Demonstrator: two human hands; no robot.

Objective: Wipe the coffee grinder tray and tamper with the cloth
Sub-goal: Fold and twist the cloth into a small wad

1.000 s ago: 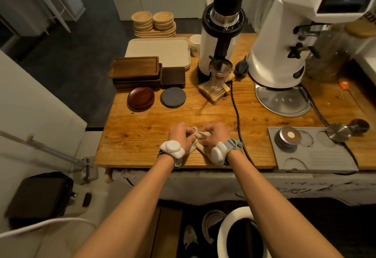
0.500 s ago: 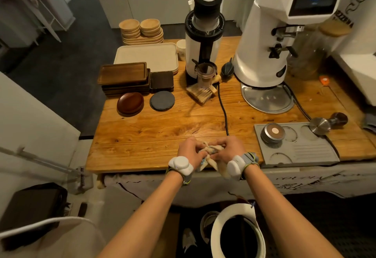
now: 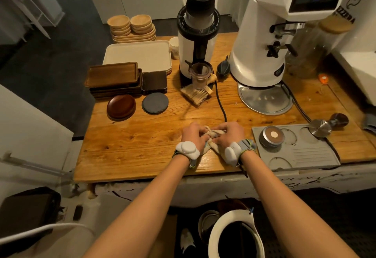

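A small beige cloth (image 3: 211, 133) lies bunched on the wooden counter near its front edge. My left hand (image 3: 193, 135) and my right hand (image 3: 228, 133) both grip it, fingers curled into the fabric. The round metal tray (image 3: 266, 100) sits under the big white grinder (image 3: 262, 40), well beyond my right hand. A tamper (image 3: 327, 124) with a dark knob lies on its side at the far corner of the grey mat (image 3: 305, 156), to the right of my hands.
A smaller grinder (image 3: 198, 28) with a dosing cup and a brush (image 3: 196, 95) stands straight ahead, its black cable (image 3: 220, 103) running toward my hands. Wooden trays, plates and coasters fill the left back. A round puck tool (image 3: 271, 135) rests on the mat.
My hands stay closed on the cloth, working it together. The view has shifted, so the counter and hands sit at slightly different places in frame.
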